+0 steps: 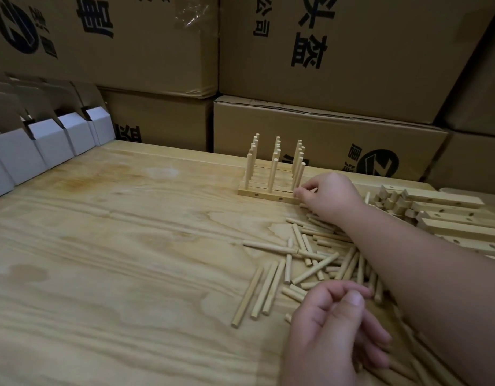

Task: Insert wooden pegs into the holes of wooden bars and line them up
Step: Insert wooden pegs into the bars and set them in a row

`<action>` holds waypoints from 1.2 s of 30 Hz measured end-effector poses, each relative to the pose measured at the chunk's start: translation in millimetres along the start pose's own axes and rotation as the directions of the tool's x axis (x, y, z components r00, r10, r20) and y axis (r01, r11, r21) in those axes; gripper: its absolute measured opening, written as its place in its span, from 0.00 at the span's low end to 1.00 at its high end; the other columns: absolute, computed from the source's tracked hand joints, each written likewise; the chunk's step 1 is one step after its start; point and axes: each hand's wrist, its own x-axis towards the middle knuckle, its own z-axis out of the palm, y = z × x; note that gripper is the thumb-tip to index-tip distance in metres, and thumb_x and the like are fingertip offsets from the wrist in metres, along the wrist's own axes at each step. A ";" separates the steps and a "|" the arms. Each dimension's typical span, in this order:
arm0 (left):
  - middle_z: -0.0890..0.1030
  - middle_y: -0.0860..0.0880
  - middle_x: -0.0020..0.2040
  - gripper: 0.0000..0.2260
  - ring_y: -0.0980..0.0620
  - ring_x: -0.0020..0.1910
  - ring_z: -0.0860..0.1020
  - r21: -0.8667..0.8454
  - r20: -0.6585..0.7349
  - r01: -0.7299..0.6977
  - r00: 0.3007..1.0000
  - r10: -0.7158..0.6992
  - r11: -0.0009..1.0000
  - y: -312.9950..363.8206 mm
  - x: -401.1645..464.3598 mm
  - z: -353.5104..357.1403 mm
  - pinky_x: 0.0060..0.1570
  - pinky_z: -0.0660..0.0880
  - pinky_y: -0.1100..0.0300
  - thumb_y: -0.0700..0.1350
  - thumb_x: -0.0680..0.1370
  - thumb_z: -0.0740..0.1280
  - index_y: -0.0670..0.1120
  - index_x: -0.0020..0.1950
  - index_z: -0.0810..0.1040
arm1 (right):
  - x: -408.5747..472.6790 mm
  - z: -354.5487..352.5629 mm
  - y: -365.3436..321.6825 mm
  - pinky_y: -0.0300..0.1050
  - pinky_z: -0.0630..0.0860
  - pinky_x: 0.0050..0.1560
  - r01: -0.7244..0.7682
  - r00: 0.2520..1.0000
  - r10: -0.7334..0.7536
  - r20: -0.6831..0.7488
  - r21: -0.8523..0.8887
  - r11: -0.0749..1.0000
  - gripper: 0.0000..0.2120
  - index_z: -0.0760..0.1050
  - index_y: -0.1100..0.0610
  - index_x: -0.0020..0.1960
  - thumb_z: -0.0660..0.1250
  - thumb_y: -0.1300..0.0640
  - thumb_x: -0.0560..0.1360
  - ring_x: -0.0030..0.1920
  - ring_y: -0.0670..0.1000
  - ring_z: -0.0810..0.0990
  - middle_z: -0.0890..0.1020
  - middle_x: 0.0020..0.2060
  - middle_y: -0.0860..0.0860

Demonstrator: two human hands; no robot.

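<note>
While right hand touches it, pale bar carries 3 upright pegs.

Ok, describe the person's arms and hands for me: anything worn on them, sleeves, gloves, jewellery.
Both are bare. The right hand and its forearm show no sleeve, glove, watch or ring right up to the frame edge. The left hand is also ungloved, with no ring visible and short, plain fingernails; its wrist is cut off by the frame, so a sleeve there cannot be ruled out.

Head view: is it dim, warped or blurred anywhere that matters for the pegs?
Head view: dim, even light with no glare; wide-angle bending curves the table edges; the lined-up bars and loose pegs are fairly sharp; the left hand near the lens is soft.
</note>
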 end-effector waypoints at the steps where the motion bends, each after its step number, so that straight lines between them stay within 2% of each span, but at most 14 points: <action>1: 0.78 0.42 0.28 0.13 0.50 0.21 0.73 -0.024 -0.003 -0.001 1.000 0.000 1.000 -1.6 0.4 0.4 0.25 0.67 0.62 0.48 0.68 0.66 0.41 0.46 0.78 | -8.4 -5.4 -0.3 0.40 0.72 0.37 -0.002 1.000 0.003 -0.027 0.034 0.999 0.12 0.86 0.47 0.52 0.67 0.42 0.79 0.41 0.43 0.78 0.84 0.44 0.42; 3: 0.78 0.42 0.28 0.13 0.50 0.21 0.73 -0.041 -0.019 -0.007 1.000 0.006 0.999 -2.9 0.7 1.0 0.25 0.66 0.62 0.48 0.68 0.66 0.41 0.46 0.78 | -32.1 -19.0 -1.9 0.42 0.75 0.45 0.010 0.998 -0.001 -0.069 0.128 0.992 0.12 0.86 0.48 0.55 0.67 0.44 0.80 0.45 0.42 0.78 0.84 0.47 0.40; 5: 0.78 0.42 0.29 0.13 0.50 0.21 0.73 -0.038 -0.030 -0.017 0.999 0.016 0.999 -5.3 1.3 0.5 0.24 0.65 0.63 0.48 0.68 0.66 0.41 0.46 0.79 | -64.9 -34.2 -3.0 0.42 0.77 0.50 0.031 0.995 -0.009 -0.096 0.229 0.973 0.10 0.85 0.47 0.54 0.67 0.46 0.80 0.45 0.38 0.78 0.82 0.44 0.37; 9: 0.78 0.42 0.29 0.07 0.49 0.18 0.71 -0.023 -0.036 -0.044 0.998 0.043 0.999 -4.8 -3.5 4.5 0.19 0.59 0.69 0.48 0.69 0.67 0.48 0.40 0.83 | -154.3 -61.1 -1.1 0.27 0.72 0.41 0.055 0.981 0.014 -0.193 0.345 0.937 0.04 0.82 0.41 0.45 0.71 0.50 0.78 0.45 0.34 0.79 0.83 0.39 0.38; 11: 0.77 0.41 0.29 0.02 0.50 0.16 0.70 -0.004 -0.032 -0.071 0.997 0.071 0.997 -2.7 -3.5 1.4 0.17 0.59 0.71 0.46 0.70 0.73 0.49 0.39 0.84 | -191.4 -65.6 -3.6 0.26 0.71 0.39 0.048 0.973 0.053 -0.224 0.422 0.905 0.07 0.81 0.43 0.39 0.73 0.52 0.76 0.43 0.36 0.81 0.84 0.37 0.38; 12: 0.77 0.40 0.28 0.04 0.50 0.15 0.70 0.005 -0.032 -0.083 0.996 0.083 0.997 -3.5 -3.8 2.1 0.16 0.59 0.71 0.47 0.70 0.72 0.48 0.40 0.85 | -207.7 -69.8 -2.3 0.27 0.71 0.39 0.032 0.972 0.077 -0.224 0.449 0.893 0.07 0.82 0.45 0.38 0.73 0.52 0.75 0.41 0.38 0.81 0.84 0.37 0.37; 14: 0.77 0.40 0.28 0.11 0.50 0.15 0.70 0.030 -0.041 -0.097 0.994 0.099 0.995 -5.2 -4.2 3.2 0.15 0.59 0.71 0.49 0.70 0.65 0.48 0.43 0.86 | -229.3 -77.5 3.7 0.29 0.72 0.39 -0.003 0.974 0.107 -0.199 0.464 0.886 0.07 0.83 0.46 0.38 0.74 0.52 0.74 0.39 0.39 0.82 0.84 0.36 0.37; 17: 0.77 0.39 0.28 0.13 0.50 0.16 0.70 0.059 -0.040 -0.117 0.992 0.120 0.991 -5.2 -6.2 6.4 0.15 0.60 0.70 0.49 0.71 0.63 0.48 0.46 0.87 | -236.1 -91.4 19.3 0.27 0.71 0.38 -0.035 0.970 0.137 -0.200 0.443 0.896 0.07 0.82 0.46 0.38 0.73 0.51 0.75 0.40 0.36 0.80 0.83 0.36 0.35; 20: 0.77 0.39 0.29 0.15 0.50 0.17 0.70 0.096 -0.038 -0.143 0.988 0.147 0.985 -8.3 -7.2 5.0 0.17 0.60 0.69 0.50 0.72 0.63 0.46 0.48 0.87 | -228.0 -105.0 39.3 0.28 0.70 0.39 -0.097 0.957 0.185 -0.221 0.357 0.929 0.05 0.83 0.44 0.43 0.71 0.48 0.77 0.45 0.35 0.78 0.82 0.39 0.38; 23: 0.77 0.41 0.30 0.16 0.51 0.19 0.69 0.141 -0.029 -0.163 0.985 0.168 0.977 -11.9 -8.4 4.6 0.20 0.60 0.67 0.53 0.74 0.61 0.48 0.48 0.86 | -220.5 -119.6 66.6 0.39 0.75 0.49 -0.191 0.963 0.230 -0.143 0.241 0.951 0.05 0.83 0.43 0.50 0.70 0.45 0.77 0.49 0.39 0.78 0.80 0.48 0.38; 26: 0.76 0.43 0.30 0.14 0.50 0.21 0.69 0.140 -0.019 -0.174 0.984 0.178 0.975 -12.1 -8.3 4.2 0.21 0.61 0.66 0.52 0.74 0.61 0.49 0.45 0.86 | -221.7 -139.3 90.3 0.47 0.79 0.52 -0.276 0.952 0.299 -0.066 0.238 0.931 0.08 0.82 0.44 0.55 0.69 0.45 0.78 0.51 0.43 0.80 0.81 0.51 0.39; 29: 0.75 0.43 0.30 0.13 0.50 0.21 0.68 0.138 -0.023 -0.182 0.982 0.187 0.973 -12.0 -8.9 4.7 0.22 0.61 0.66 0.52 0.74 0.62 0.49 0.44 0.85 | -228.7 -159.0 106.2 0.45 0.80 0.46 -0.323 0.941 0.338 -0.022 0.243 0.915 0.04 0.81 0.45 0.54 0.68 0.51 0.80 0.49 0.45 0.81 0.81 0.47 0.40; 32: 0.75 0.44 0.30 0.12 0.50 0.21 0.68 0.141 -0.029 -0.191 0.980 0.197 0.971 -12.0 -9.7 5.0 0.21 0.62 0.66 0.52 0.74 0.62 0.50 0.44 0.84 | -234.7 -173.2 112.2 0.42 0.78 0.40 -0.334 0.942 0.325 0.087 0.137 0.933 0.05 0.81 0.44 0.47 0.69 0.54 0.79 0.45 0.46 0.82 0.82 0.45 0.43; 36: 0.75 0.44 0.30 0.12 0.50 0.21 0.68 0.150 -0.025 -0.202 0.978 0.208 0.968 -12.9 -8.7 3.8 0.21 0.63 0.66 0.51 0.75 0.62 0.50 0.44 0.84 | -237.2 -176.6 103.8 0.40 0.76 0.39 -0.326 0.909 0.296 0.291 0.058 0.944 0.04 0.82 0.42 0.44 0.75 0.52 0.75 0.43 0.45 0.82 0.83 0.42 0.42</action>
